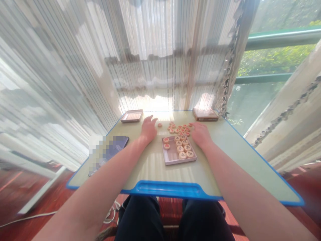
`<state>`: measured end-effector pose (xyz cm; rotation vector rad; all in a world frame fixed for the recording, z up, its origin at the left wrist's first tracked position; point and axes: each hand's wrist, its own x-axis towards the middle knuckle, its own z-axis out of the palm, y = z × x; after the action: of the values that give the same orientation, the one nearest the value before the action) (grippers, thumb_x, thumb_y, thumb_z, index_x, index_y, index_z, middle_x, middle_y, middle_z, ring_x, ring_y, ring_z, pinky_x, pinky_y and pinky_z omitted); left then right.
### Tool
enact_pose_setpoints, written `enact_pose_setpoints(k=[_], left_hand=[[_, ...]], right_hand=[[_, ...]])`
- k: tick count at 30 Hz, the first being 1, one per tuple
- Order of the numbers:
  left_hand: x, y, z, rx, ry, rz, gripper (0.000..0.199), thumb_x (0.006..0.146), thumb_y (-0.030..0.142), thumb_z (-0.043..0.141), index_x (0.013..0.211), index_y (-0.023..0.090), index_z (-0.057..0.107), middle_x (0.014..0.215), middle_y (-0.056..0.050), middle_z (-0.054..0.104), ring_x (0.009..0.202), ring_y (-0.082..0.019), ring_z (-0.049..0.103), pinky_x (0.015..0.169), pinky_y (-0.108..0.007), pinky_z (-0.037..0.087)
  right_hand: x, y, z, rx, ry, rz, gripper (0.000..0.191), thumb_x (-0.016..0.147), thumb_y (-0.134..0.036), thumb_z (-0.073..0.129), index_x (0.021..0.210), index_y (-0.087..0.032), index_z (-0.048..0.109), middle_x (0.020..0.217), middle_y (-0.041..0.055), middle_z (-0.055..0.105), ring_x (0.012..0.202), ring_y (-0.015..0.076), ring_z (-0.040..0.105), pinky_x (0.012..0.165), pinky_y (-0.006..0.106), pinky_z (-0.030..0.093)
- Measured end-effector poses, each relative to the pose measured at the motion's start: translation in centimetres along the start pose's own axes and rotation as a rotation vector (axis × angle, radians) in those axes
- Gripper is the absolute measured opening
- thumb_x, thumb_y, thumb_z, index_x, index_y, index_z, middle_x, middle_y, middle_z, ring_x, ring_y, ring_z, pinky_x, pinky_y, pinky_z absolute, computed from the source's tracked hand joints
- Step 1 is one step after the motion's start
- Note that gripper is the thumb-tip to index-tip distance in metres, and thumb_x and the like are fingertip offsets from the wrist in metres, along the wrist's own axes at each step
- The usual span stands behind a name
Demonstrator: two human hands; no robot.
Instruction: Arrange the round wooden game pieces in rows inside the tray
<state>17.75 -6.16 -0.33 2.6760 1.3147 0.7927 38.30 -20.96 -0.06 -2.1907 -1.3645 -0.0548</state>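
Observation:
My left hand (149, 130) hovers over the table with thumb and fingers apart and nothing between them. A single Chinese chess piece (159, 125) lies just to its right. On the other side, my right hand (201, 133) has its fingertips on a Chinese chess piece (190, 125) at the pile's right edge. The loose pile of red-marked pieces (177, 131) lies between my hands. Nearer to me, an open shallow box (173, 157) holds two columns of black-marked pieces (179, 149) along its right side and two red-marked pieces (166, 146) at upper left.
A box lid or tray (131, 116) sits at the table's far left, and a closed box (205, 114) at the far right. A dark phone-like object (117, 147), partly pixelated, lies left of my left forearm. The table's blue rim (167, 189) is close to my legs; curtains (155, 73) hang behind.

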Motion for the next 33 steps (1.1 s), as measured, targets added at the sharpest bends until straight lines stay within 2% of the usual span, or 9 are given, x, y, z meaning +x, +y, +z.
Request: enact_pose_setpoints(k=[2,4,7,13,16,21,26,30,33], left_hand=[[0.4,-0.5,0.0,-0.05,-0.125,-0.027,0.05,0.081,0.011,0.041,0.128,0.013,0.059,0.137,-0.011,0.056,0.13,-0.025,0.048,0.112,-0.037,0.035],[0.4,-0.6,0.0,-0.115,-0.222,0.01,0.046,0.086,0.015,0.037,0.125,0.016,0.061,0.133,-0.008,0.06,0.126,-0.023,0.052,0.111,-0.034,0.036],[-0.2,-0.4,-0.3,-0.141,-0.266,0.062,0.047,0.089,0.017,0.034,0.127,0.019,0.061,0.136,-0.005,0.057,0.133,-0.022,0.046,0.115,-0.036,0.03],[-0.9,0.0,-0.9,-0.122,-0.309,0.096,0.048,0.09,0.019,0.035,0.133,0.027,0.055,0.142,-0.001,0.052,0.137,-0.021,0.04,0.116,-0.039,0.028],[-0.8,-0.1,-0.8,-0.134,-0.3,0.101,0.047,0.09,0.018,0.036,0.131,0.027,0.057,0.141,-0.001,0.053,0.136,-0.022,0.042,0.116,-0.041,0.029],[-0.9,0.0,-1.0,-0.133,-0.297,0.083,0.046,0.089,0.017,0.037,0.13,0.024,0.057,0.136,-0.003,0.058,0.135,-0.023,0.043,0.116,-0.039,0.029],[-0.9,0.0,-1.1,-0.114,-0.293,0.086,0.045,0.089,0.019,0.036,0.13,0.022,0.057,0.135,-0.005,0.059,0.135,-0.024,0.043,0.115,-0.039,0.03],[-0.8,-0.2,-0.9,-0.121,-0.274,0.09,0.045,0.089,0.021,0.038,0.13,0.022,0.057,0.135,-0.005,0.059,0.132,-0.024,0.047,0.113,-0.037,0.034],[-0.9,-0.1,-1.0,-0.112,-0.294,0.084,0.047,0.089,0.02,0.036,0.132,0.021,0.056,0.138,-0.004,0.056,0.135,-0.024,0.043,0.115,-0.037,0.031]], right_hand=[[0.1,0.1,0.2,-0.009,-0.053,-0.024,0.054,0.077,-0.003,0.039,0.127,-0.01,0.06,0.132,0.0104,0.06,0.124,0.0236,0.049,0.107,0.032,0.033],[0.2,0.1,0.5,-0.007,-0.085,-0.05,0.054,0.079,-0.005,0.039,0.128,-0.014,0.06,0.132,0.0073,0.061,0.124,0.0236,0.048,0.107,0.033,0.034],[0.0,0.0,0.6,0.016,-0.093,-0.088,0.053,0.078,-0.005,0.04,0.124,-0.02,0.063,0.13,0.0033,0.063,0.122,0.0226,0.05,0.106,0.031,0.036],[-0.1,-0.2,0.2,0.002,-0.059,-0.049,0.053,0.079,-0.006,0.039,0.127,-0.016,0.061,0.133,0.0067,0.06,0.124,0.0227,0.049,0.108,0.032,0.034],[-0.1,-0.3,0.0,-0.004,-0.106,-0.034,0.053,0.081,-0.008,0.038,0.128,-0.017,0.061,0.128,0.0065,0.063,0.122,0.0242,0.051,0.107,0.034,0.036],[-0.2,-0.5,-0.2,0.022,-0.057,0.003,0.055,0.082,-0.008,0.038,0.135,-0.014,0.054,0.135,0.0078,0.058,0.126,0.0233,0.049,0.108,0.033,0.035],[-0.2,-0.5,-0.1,0.008,-0.089,-0.032,0.043,0.086,-0.014,0.039,0.118,-0.02,0.066,0.123,0.006,0.066,0.118,0.0229,0.054,0.105,0.033,0.037],[-0.1,-0.4,0.1,0.035,-0.049,-0.039,0.037,0.091,-0.02,0.039,0.114,-0.017,0.068,0.118,0.0097,0.066,0.114,0.0225,0.055,0.103,0.033,0.038],[-0.2,-0.6,-0.3,0.1,-0.016,-0.007,0.037,0.089,-0.015,0.039,0.112,-0.015,0.069,0.115,0.011,0.066,0.11,0.021,0.057,0.1,0.03,0.039]])
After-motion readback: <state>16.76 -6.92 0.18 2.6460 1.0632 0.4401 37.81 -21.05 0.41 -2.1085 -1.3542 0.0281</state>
